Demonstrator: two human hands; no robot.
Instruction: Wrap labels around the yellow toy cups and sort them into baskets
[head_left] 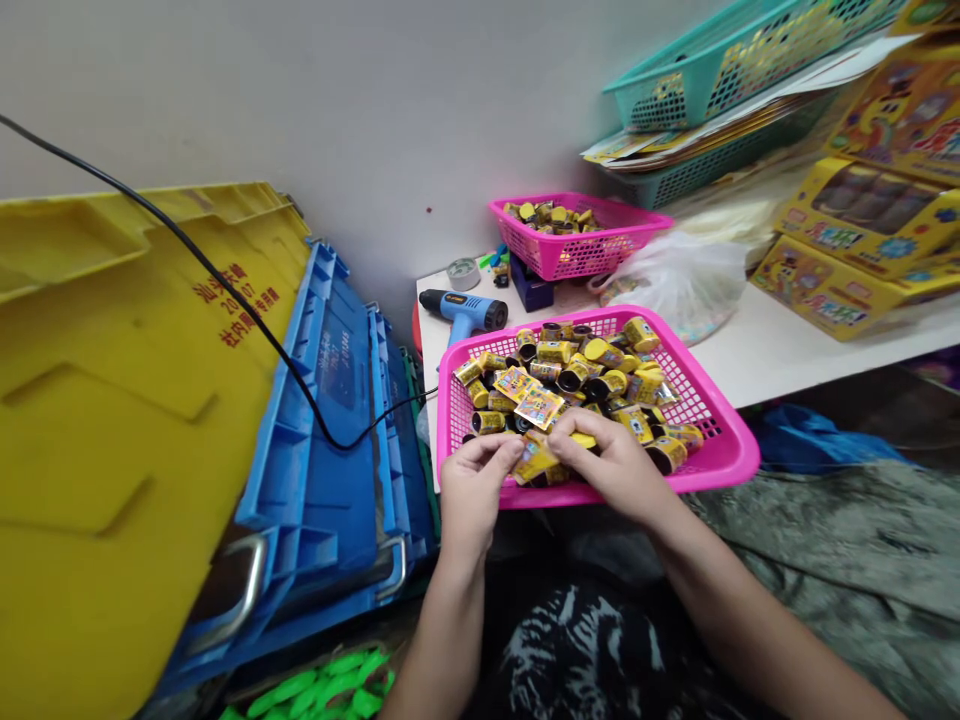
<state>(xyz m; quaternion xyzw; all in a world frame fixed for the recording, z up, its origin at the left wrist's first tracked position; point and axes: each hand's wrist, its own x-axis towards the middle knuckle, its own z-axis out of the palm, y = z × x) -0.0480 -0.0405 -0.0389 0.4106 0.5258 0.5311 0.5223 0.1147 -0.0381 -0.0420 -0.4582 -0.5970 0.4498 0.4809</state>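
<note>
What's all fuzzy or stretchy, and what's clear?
Head view: yellow printed boxes at far right look smeared and stretched; the white translucent plastic bag is fuzzy too; the blue-and-black heat gun and nearer pink plastic basket look clearer; the yellow printed piece between the left hand and right hand looks soft.

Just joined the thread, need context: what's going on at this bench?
A person holds a small yellow printed wrapper between the fingertips of the left hand and right hand, over the near edge of a pink basket of small yellow-and-black cylinders. Two flat printed pieces lie on the pile. A blue heat gun rests on the table, beside the basket.
</note>
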